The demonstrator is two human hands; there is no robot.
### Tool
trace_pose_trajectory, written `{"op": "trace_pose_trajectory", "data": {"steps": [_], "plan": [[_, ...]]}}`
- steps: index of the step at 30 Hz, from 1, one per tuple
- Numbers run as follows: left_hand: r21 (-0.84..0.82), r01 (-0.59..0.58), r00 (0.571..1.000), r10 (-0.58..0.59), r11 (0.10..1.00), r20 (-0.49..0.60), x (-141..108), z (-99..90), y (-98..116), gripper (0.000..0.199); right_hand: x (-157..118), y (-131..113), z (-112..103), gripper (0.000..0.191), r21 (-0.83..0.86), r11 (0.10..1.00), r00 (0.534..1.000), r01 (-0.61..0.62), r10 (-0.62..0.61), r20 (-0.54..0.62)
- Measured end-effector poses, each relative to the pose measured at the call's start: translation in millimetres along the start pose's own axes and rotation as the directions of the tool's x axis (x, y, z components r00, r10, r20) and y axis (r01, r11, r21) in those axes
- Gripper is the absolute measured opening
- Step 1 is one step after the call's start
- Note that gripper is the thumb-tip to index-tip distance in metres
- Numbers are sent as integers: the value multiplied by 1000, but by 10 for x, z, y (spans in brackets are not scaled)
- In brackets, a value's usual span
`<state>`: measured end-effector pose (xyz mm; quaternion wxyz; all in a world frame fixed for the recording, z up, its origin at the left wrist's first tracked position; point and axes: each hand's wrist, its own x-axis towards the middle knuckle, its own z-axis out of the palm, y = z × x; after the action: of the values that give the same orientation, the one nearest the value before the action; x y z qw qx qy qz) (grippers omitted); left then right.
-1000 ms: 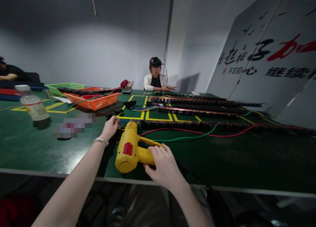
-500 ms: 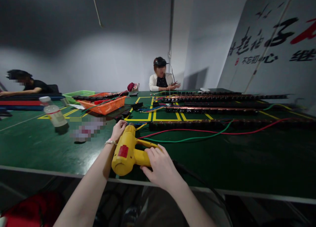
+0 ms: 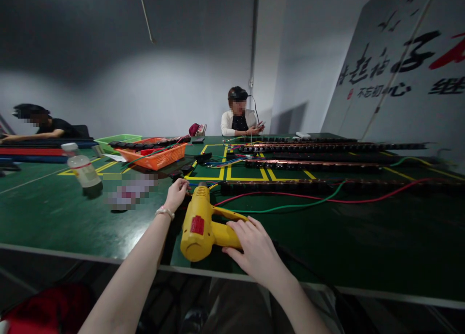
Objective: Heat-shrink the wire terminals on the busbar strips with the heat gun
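Note:
My right hand (image 3: pixel 254 244) is wrapped round the handle of a yellow heat gun (image 3: pixel 198 225) with a red label. Its nozzle points away from me, toward coloured wires at the left end of a long black strip (image 3: pixel 269 187). Just left of the nozzle, my left hand (image 3: pixel 178 193) has its fingers closed by those wire ends; what they pinch is too small to make out. A red wire (image 3: pixel 261 193) and a green wire (image 3: pixel 276 209) run along the near side of the strip.
An orange basket (image 3: pixel 160 158) and a green basket (image 3: pixel 116 141) stand back left, near a bottle (image 3: pixel 85 172). Several more strips (image 3: pixel 312 164) lie behind. One person (image 3: pixel 239 116) sits across the green table (image 3: pixel 345 247), another person (image 3: pixel 54 126) at far left. A power cord (image 3: pixel 305 261) trails rightward.
The heat gun in my right hand has shifted to the right, leaving a wider gap to my left hand. My left hand stays nearly in place by the wire ends.

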<state>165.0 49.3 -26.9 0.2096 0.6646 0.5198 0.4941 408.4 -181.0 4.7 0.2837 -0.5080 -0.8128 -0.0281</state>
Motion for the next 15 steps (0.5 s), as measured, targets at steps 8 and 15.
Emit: {"op": "trace_pose_trajectory", "data": {"steps": [8,15], "plan": [[-53,19,1000,-19,998,-7,2,19,21,24,-158,172,-122,48,-24,999,999,-33,33,6],[-47,14,1000,-15,999,-12,-12,10,88,19,-149,141,-95,46,-34,999,1000,-21,20,-9]]}}
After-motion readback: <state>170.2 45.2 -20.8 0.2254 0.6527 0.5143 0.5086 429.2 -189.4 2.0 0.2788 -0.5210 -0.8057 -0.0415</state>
